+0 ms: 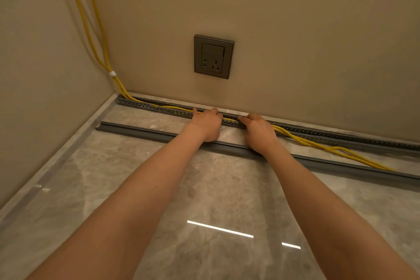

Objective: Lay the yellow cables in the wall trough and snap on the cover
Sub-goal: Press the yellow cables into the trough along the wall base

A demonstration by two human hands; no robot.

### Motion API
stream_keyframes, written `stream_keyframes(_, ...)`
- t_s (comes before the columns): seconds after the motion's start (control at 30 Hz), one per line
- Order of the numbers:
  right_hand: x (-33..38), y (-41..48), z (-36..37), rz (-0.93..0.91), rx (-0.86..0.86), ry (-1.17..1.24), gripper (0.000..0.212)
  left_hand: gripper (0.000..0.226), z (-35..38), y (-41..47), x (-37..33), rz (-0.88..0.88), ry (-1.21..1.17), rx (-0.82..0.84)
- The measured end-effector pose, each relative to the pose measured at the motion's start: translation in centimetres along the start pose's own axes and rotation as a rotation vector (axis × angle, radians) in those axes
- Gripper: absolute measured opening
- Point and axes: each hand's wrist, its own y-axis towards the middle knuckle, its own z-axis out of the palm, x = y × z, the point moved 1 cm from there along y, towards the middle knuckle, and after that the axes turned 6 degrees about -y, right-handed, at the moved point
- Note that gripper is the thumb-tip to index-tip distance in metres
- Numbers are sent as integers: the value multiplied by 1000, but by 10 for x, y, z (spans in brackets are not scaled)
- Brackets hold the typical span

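Both hands, left (208, 124) and right (258, 130), press the cables (329, 148) into the trough (145, 105), fingers curled over its edge. Right of them the cables lie loose on the floor. The cover (136, 130) waits alongside.

Yellow cables (95, 36), seemingly grey trough (159, 110)

Bare forearms, no sleeves, no gloves
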Motion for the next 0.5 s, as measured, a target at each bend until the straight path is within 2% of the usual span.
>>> stream_keyframes(0.1, -3, -3, -2, 12, 57, 69, 60, 50, -2, 4, -3, -39, -31, 24)
stream_keyframes(0.27, -10, -5, 0, -26, 82, 144, 57, 51, 2, 6, 2, -32, -60, -1)
stream_keyframes(0.37, -21, -12, 1, -28, -21, 151, 51, 50, 4, 6, 1, -7, 17, -23)
stream_keyframes(0.43, -33, -19, 3, 39, -122, 132, 49, 48, 3, 6, 0, 2, 74, -40)
stream_keyframes(0.5, -49, -26, 6, 145, -134, 124, 51, 43, 1, 6, -4, 7, 135, -54)
